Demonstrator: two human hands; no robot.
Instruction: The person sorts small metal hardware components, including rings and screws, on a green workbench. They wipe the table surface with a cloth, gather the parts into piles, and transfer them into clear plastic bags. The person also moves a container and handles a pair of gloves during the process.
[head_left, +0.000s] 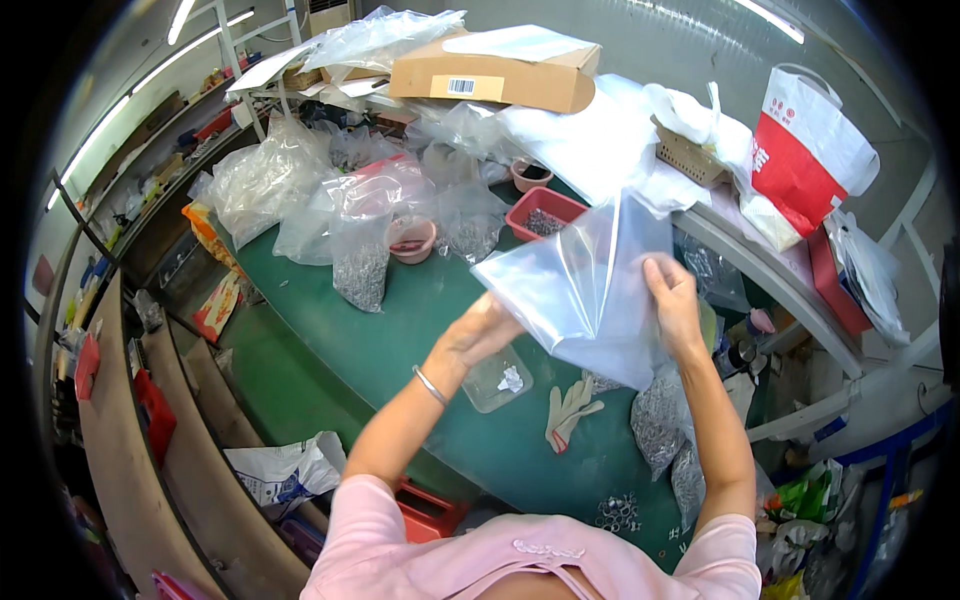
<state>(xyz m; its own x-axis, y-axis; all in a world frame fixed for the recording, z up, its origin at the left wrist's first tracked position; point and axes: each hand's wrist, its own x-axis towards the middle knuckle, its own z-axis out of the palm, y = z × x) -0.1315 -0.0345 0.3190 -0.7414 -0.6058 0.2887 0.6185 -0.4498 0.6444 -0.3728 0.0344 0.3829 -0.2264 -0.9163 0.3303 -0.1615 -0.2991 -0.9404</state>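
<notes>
A clear plastic bag (590, 290) is stretched between my two hands above the green table. My left hand (487, 328) is at its left edge, with the fingers partly behind the plastic. At the right edge, my right hand (672, 300) pinches the bag between thumb and fingers. The bag looks flat, with creases running down its middle. Under my hands lie a clear shallow tray (484, 392) with a crumpled white scrap (510, 379) and a light work glove (570, 412).
Bags of small metal parts (360, 275) stand at the back left beside a pink bowl (411, 240). A red bin (545, 212) holds more parts. More filled bags (657, 430) lie right, loose rings (619, 512) near me. A cardboard box (490, 72) rests on the shelf behind.
</notes>
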